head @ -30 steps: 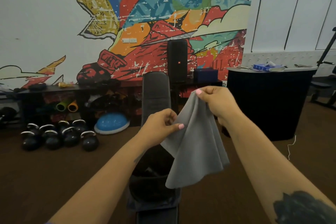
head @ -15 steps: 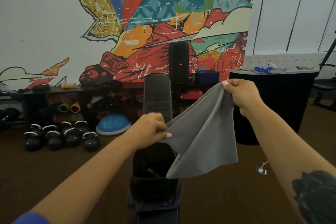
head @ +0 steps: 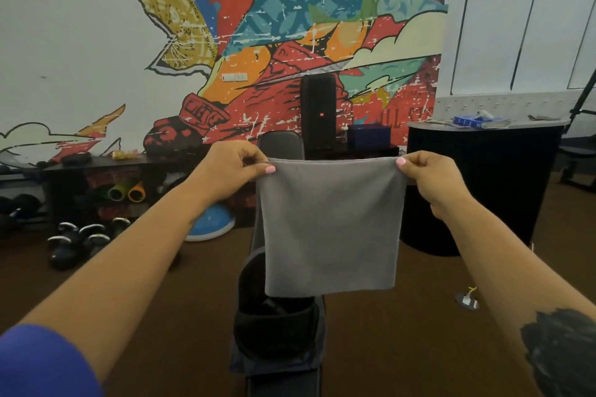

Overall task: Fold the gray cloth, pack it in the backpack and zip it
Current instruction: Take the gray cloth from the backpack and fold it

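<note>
The gray cloth (head: 330, 229) hangs flat and square in front of me, stretched by its top edge. My left hand (head: 230, 171) pinches the top left corner and my right hand (head: 432, 177) pinches the top right corner. Below the cloth a dark backpack (head: 274, 335) lies open on a black bench (head: 280, 145), its upper part hidden behind the cloth.
Several kettlebells (head: 80, 242) and a blue balance dome (head: 213, 222) sit on the brown floor at left, under a low shelf. A black round counter (head: 477, 184) stands at right. A tall black speaker (head: 317, 113) stands against the mural wall.
My hands moved apart and leveled out, the left one rising. The cloth went from a slack diagonal drape to a flat square stretched between both hands.
</note>
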{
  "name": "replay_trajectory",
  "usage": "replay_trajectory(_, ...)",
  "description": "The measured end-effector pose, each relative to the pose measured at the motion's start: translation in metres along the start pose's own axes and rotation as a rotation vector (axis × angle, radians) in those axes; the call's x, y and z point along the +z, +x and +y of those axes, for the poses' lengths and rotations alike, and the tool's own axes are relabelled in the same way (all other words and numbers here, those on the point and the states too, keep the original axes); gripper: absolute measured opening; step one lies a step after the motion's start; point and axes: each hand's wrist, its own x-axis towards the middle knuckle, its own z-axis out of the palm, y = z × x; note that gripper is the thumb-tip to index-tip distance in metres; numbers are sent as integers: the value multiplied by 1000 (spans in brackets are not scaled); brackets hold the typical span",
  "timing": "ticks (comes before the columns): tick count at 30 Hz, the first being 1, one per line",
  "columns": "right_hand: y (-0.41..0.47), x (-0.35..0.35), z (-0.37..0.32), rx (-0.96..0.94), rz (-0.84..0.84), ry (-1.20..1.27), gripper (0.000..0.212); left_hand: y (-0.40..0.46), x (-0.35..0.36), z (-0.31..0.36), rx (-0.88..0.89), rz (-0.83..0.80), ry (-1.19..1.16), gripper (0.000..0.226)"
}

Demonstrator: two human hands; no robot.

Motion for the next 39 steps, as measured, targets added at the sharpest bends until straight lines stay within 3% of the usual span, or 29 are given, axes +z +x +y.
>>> replay_trajectory(3, -4, 0, -2, -9, -23, 13, 19, -3, 1, -8, -87, -2, -82, 6)
replay_trajectory(7, -5, 0, -5, -12, -94, 65, 19, -10, 3, -13, -205, 6, -402, 9)
replay_trajectory(11, -4, 2, -5, -45, -87, 14, 20, -13, 8, -17, -223, 35, -356, 10)
replay_trajectory(15, -3, 4, -5, -56, -64, 15, 19, -11, 11, -23, -210, 77, -293, 24)
replay_trajectory(18, -4, 4, -6, -45, -51, 42, 20, -12, 14, -21, -212, 104, -250, 10)
replay_trajectory(23, -4, 2, -8, -18, -78, 117, 22, -13, 21, -18, -274, 111, -500, 11)
replay_trajectory(29, -4, -2, -5, -41, -108, 170, 17, -13, 27, -10, -270, 227, -564, 10)
replay_trajectory(33, -2, -10, -5, -26, -173, 351, 16, -14, 25, -7, -362, 135, -786, 15)
replay_trajectory(36, 4, -3, 3, 11, -128, 207, 17, -14, 34, -11, -455, 71, -694, 12)
replay_trajectory(39, 9, 17, 19, 27, 29, -4, 20, -15, 53, -13, -585, 45, -571, 14)
